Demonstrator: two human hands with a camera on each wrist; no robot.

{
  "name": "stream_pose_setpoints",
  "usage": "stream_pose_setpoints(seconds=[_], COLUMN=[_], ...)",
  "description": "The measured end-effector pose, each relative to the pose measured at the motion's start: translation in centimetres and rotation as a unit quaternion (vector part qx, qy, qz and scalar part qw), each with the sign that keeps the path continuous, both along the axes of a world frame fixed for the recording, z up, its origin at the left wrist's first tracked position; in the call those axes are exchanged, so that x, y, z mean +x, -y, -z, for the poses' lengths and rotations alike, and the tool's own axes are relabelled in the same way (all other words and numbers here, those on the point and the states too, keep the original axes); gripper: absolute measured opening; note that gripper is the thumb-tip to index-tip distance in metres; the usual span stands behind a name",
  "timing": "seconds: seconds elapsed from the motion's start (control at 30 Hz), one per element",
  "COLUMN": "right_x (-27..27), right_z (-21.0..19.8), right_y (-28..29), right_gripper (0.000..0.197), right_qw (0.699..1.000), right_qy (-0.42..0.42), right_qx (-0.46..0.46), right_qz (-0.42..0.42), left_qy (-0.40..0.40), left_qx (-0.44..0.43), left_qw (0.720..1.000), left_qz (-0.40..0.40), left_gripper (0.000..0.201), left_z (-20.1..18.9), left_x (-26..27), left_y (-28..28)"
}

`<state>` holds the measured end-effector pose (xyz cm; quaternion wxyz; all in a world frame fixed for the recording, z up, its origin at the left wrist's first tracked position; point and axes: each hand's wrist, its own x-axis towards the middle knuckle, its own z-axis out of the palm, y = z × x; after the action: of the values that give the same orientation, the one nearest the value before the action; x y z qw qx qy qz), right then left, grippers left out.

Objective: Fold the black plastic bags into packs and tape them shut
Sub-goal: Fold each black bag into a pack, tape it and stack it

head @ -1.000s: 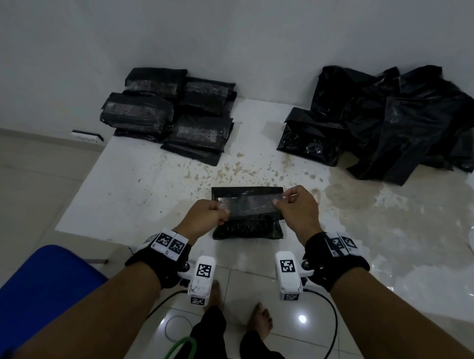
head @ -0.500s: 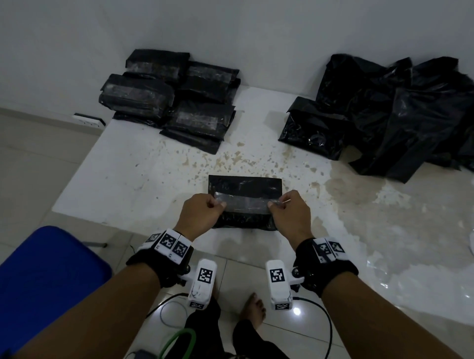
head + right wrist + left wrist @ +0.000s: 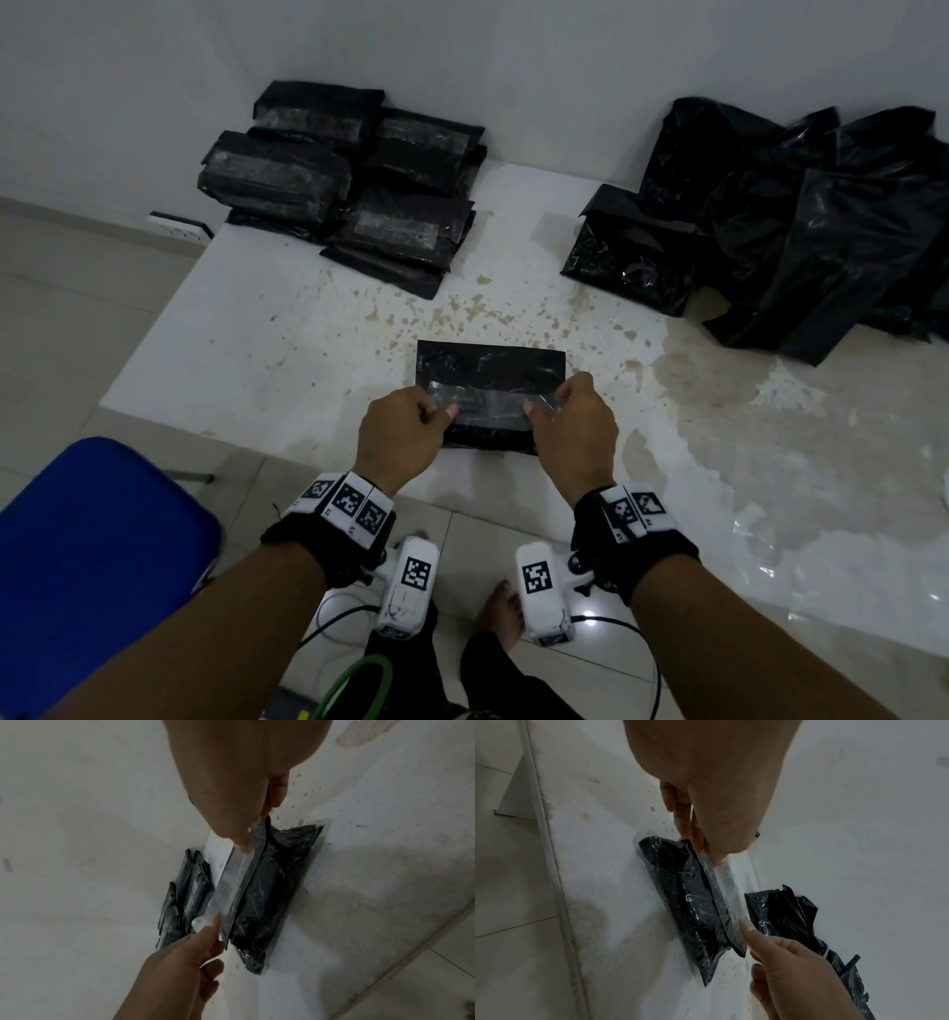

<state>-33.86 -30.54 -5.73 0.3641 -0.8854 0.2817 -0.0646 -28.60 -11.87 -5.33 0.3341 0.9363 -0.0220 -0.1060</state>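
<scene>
tape strip stretched over a folded pack

the left hand [image 3: 400, 437] pinches one end of a clear tape strip [image 3: 488, 408] between thumb and fingers; the right hand [image 3: 575, 431] pinches the other end the same way; the strip spans the folded pack [image 3: 490, 370], which lies at the near edge of the white table [image 3: 257, 334]; finished packs [image 3: 349, 185] are stacked at 11 o'clock; loose black bags [image 3: 801, 226] are heaped at 2 o'clock; a blue seat [image 3: 92, 565] sits at 8 o'clock

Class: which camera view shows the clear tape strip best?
Right wrist view: the tape runs lit, end to end, between both pinching hands. Left wrist shows it fainter; the head view shows it dim over the pack.
</scene>
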Motion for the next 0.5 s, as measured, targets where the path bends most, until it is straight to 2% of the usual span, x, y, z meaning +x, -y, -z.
stream_pose_setpoints(seconds=[0.17,0.5], right_x=[0.2,0.4], right_z=[0.0,0.9], right_y=[-0.3,-0.8], right_gripper=[0.032,0.029], right_qw=[1.0,1.0], right_qy=[0.011,-0.031], right_qx=[-0.006,-0.004], right_qz=[-0.001,0.001], left_qy=[0.021,-0.012], left_qx=[-0.003,0.047], left_qw=[1.0,0.999], left_qz=[-0.003,-0.007], left_gripper=[0.035,0.037], left_z=[0.1,1.4], left_x=[0.1,0.3], left_y=[-0.3,-0.1])
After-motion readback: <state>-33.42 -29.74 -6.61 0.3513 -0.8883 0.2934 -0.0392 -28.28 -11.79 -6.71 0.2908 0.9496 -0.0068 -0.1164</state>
